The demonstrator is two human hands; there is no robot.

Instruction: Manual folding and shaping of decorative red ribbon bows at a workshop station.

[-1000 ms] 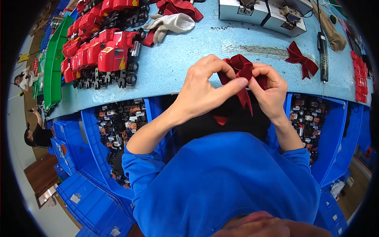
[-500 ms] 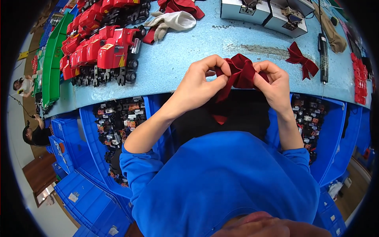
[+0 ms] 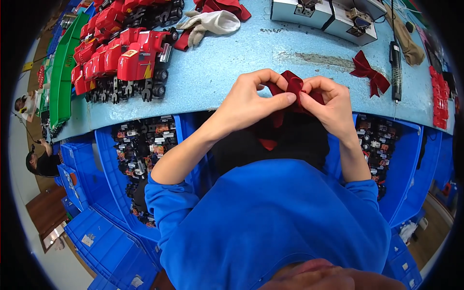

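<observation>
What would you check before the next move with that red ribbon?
1. Both hands on the ribbon: ok; left hand and right hand pinch it at the table edge.
2. Loop formed: ok, a fold shows above the fingertips.
3. Knot tight: cannot tell, fingers hide it.
4. Tail free: ok, it hangs below the hands.
5. Finished bow for comparison: ok, lying on the table to the right.
6. Space ahead: ok, the toy trucks sit well left.
</observation>
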